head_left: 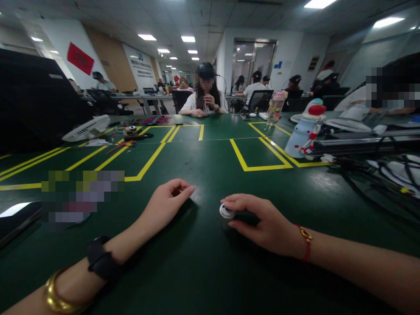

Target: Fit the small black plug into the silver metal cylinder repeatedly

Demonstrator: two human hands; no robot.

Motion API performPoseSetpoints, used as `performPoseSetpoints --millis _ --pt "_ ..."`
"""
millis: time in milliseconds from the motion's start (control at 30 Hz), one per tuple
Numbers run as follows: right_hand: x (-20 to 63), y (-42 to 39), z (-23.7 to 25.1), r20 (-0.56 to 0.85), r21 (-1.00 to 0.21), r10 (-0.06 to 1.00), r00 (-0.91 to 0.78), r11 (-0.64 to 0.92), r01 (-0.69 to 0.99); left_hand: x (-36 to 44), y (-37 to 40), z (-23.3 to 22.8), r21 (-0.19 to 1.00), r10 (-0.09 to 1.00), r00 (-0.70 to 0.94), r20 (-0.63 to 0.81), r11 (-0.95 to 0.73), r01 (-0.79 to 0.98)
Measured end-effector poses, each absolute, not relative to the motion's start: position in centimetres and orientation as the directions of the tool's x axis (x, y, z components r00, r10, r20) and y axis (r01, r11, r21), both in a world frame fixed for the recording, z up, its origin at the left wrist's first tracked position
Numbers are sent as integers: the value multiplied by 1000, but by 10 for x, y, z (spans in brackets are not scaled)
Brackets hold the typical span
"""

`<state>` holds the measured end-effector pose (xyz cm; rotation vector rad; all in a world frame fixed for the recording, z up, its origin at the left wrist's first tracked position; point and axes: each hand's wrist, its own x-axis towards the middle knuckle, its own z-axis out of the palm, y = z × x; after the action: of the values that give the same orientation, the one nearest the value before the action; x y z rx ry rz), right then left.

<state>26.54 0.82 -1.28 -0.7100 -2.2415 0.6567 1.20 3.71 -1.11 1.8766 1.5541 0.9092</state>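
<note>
My right hand (259, 218) grips a small metal cylinder (225, 218), with thumb and fingers around its side and top edge. The cylinder stands upright on the green table (197, 280); its pale top face has dark holes, like a small motor. To its left, my left hand (170, 199) hovers just over the table or rests on it, thumb and index finger pinched together. Something tiny and dark may be at those fingertips, too small to name. A gap of bare table lies between the two hands.
Yellow tape lines (269, 168) mark the table. To the right stand a blue bottle (299, 138), a clear bottle (276, 109) and black cables (367, 183). On the left lie a white fan (87, 129), wires (123, 143) and a phone (19, 214). A person (206, 94) sits opposite.
</note>
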Motion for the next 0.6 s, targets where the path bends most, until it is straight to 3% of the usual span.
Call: performPoseSetpoints --millis 133,233,400,600 --pt "265 11 -15 474 -627 629 -617 733 266 37 18 6 720 924 291 247 -376 583" --pt "263 9 -17 428 -702 671 -605 669 244 52 7 16 704 870 412 270 -471 532" --pt "260 6 -22 324 -839 769 -551 503 208 59 4 19 701 877 404 261 -460 545" --pt "259 7 -19 357 -758 752 -554 580 298 56 4 18 701 882 358 306 -463 542"
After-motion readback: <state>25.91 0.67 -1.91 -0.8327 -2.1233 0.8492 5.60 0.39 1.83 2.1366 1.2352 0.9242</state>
